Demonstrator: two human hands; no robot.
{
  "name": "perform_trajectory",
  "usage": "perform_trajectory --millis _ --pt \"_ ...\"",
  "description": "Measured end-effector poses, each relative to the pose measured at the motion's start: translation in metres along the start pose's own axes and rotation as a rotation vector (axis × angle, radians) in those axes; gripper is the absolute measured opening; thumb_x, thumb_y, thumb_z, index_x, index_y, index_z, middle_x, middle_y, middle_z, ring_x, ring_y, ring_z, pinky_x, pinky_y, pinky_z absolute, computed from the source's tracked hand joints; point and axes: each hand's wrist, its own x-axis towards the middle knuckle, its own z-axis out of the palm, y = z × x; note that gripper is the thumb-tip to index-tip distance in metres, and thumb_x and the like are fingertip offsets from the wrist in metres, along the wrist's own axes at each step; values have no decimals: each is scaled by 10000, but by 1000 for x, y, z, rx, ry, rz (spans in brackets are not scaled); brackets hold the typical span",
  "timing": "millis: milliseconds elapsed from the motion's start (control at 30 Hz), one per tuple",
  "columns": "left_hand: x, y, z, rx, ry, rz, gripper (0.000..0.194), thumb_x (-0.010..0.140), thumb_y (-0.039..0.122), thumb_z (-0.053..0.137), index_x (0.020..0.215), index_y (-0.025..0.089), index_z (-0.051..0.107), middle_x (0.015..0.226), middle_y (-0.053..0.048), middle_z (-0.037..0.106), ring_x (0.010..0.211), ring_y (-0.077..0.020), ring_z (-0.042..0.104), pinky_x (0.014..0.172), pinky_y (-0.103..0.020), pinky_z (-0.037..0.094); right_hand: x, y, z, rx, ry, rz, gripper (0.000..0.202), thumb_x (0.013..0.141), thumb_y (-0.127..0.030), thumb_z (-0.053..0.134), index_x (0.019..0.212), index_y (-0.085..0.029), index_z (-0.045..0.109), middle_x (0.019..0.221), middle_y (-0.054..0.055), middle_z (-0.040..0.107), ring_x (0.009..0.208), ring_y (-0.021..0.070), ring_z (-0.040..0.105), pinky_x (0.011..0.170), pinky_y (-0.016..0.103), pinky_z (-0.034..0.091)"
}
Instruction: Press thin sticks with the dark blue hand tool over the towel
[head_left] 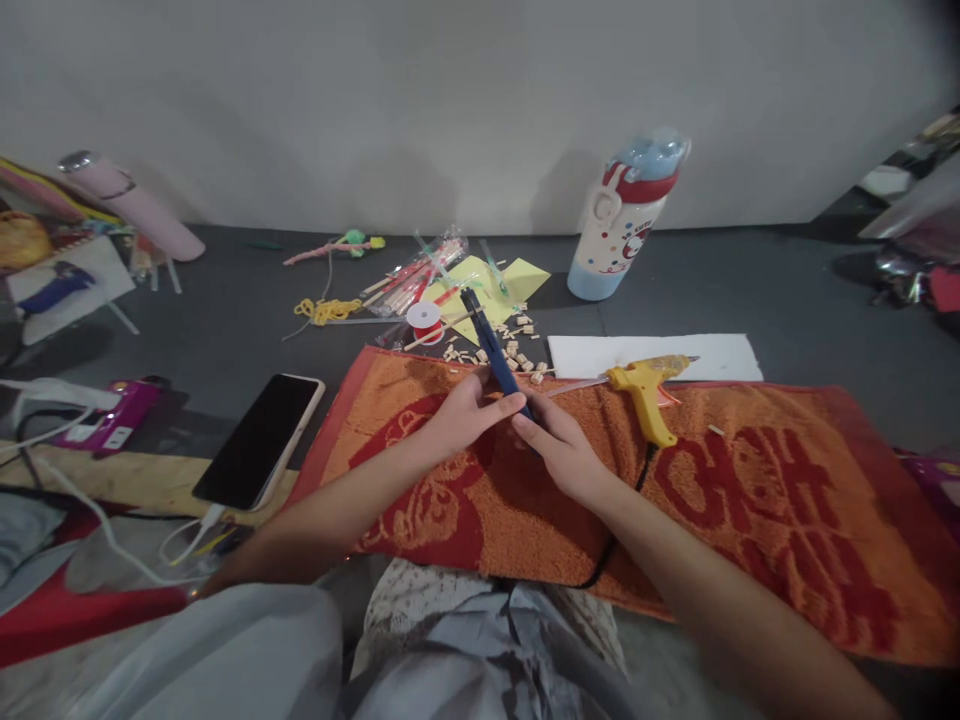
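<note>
A long, slim dark blue tool [491, 345], its exact kind unclear, is held up at a slant over the orange towel [585, 510]. My left hand [480, 408] closes round its lower part, thumb lying along it. From the right, my right hand [553, 440] also grips the lower end. A thin wooden stick [442, 330] lies across the tool's far tip; whether the tip clamps it cannot be made out. Small cut wooden pieces [517, 355] are scattered behind the tool. To the right rests a yellow glue gun [646, 395], its nozzle over a white board [577, 355].
A white and blue bottle [622, 225] stands by the wall. Bundled sticks [412, 280], yellow paper [525, 280] and a red spool [425, 323] lie at the back. On the left are a phone [259, 440] on a cable, a purple power strip [112, 415] and a pink flask [135, 205].
</note>
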Motion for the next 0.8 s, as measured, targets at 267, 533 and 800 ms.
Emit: perform_trajectory --millis 267,533,800 --pt "-5 19 -21 692 111 134 433 908 528 452 704 166 574 656 -22 599 616 -137 508 605 -282 382 2 0 -8 -31 32 34 507 854 -533 580 1238 -201 571 1205 83 671 1100 278 598 993 435 440" --pt "-3 49 -53 933 509 516 162 808 319 622 746 189 547 754 -18 574 692 -128 500 677 -269 412 -2 0 -14 -94 -41 33 648 817 -566 626 1325 -182 504 1315 129 608 1195 322 558 1044 490 402" --pt "12 47 -88 565 43 156 413 788 478 664 1019 135 656 1020 -97 694 924 -193 641 855 -325 499 -5 0 -22 -145 -157 9 714 812 -577 627 1376 -172 464 1395 153 552 1294 352 493 1091 522 365"
